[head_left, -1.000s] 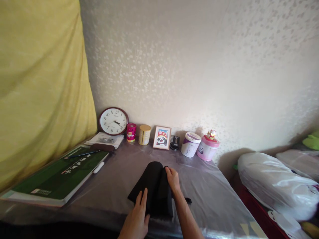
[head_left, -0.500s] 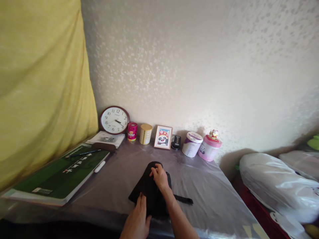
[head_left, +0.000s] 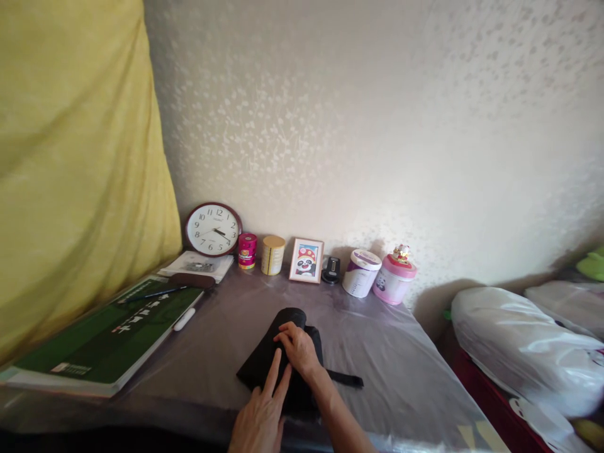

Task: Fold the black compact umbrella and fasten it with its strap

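Note:
A folded black fabric item [head_left: 262, 357] with a narrow black strap [head_left: 346, 379] lies near the table's front edge. It looks like a soft bag or cloth; its exact kind does not show. My left hand [head_left: 262, 406] rests on its near part, index and middle fingers stretched forward and apart. Just beyond and to the right, my right hand [head_left: 298, 349] bends its fingers down onto the upper layer, gripping the fabric. Its thumb is hidden. The two hands nearly touch. The strap lies loose on the table to the right.
A grey covered table [head_left: 377, 352] bears a green book [head_left: 104, 340] at left, with a white marker [head_left: 184, 319] beside it. Along the wall stand a clock [head_left: 214, 229], several canisters, a framed panda picture [head_left: 306, 260] and a black stapler-like object [head_left: 331, 270]. White plastic bags [head_left: 523, 346] lie at right.
My left hand has moved forward over the black fabric, its two fingers now spread near my right hand. My right hand has shifted slightly toward me. The view has moved a little.

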A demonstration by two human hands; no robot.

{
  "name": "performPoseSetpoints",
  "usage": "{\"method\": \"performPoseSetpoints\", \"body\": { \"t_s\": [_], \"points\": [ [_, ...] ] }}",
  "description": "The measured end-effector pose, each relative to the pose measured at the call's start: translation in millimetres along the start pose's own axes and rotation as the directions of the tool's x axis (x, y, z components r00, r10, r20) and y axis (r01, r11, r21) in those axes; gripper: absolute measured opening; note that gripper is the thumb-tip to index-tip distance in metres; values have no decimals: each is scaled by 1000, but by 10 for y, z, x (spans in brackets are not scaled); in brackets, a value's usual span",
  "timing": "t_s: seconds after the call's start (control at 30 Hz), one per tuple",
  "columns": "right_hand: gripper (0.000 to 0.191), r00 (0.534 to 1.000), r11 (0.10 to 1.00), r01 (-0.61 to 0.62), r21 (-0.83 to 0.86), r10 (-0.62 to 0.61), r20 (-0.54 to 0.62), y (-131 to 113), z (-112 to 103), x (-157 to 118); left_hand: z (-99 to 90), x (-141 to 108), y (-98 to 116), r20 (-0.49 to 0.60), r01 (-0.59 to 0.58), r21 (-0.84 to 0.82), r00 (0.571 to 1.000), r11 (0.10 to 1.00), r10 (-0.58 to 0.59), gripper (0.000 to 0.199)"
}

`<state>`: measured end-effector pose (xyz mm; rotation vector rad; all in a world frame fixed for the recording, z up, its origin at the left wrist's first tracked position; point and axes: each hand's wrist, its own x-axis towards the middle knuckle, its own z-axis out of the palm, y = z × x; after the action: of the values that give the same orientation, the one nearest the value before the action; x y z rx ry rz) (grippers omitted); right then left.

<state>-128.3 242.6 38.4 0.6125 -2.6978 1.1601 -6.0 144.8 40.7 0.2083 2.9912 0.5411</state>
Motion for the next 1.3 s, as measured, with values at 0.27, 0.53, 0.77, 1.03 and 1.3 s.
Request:
{"method": "performPoseSetpoints", "body": {
  "t_s": [0.27,0.53,0.77,1.03,1.3],
  "points": [
    [27,942,942,335,-30,-336,-5,-123,-110,-455,180,125,-105,91,102,-4,991,995,-101,79],
    [29,921,911,391,-129,-387,55,197,-77,-177,234,140,-71,54,133,17,990,991,-134,79],
    [30,955,944,291,-156,-296,-15,492,1,243,199,134,-91,91,152,-112,986,982,-142,76],
    [34,981,982,139,-129,-155,-117,703,89,505,280,177,-213,61,113,-293,993,949,-99,80],
    [31,931,996,-73,-54,49,-363,895,-96,230,321,248,-369,-71,25,-350,996,936,-54,80]
  ]
}}
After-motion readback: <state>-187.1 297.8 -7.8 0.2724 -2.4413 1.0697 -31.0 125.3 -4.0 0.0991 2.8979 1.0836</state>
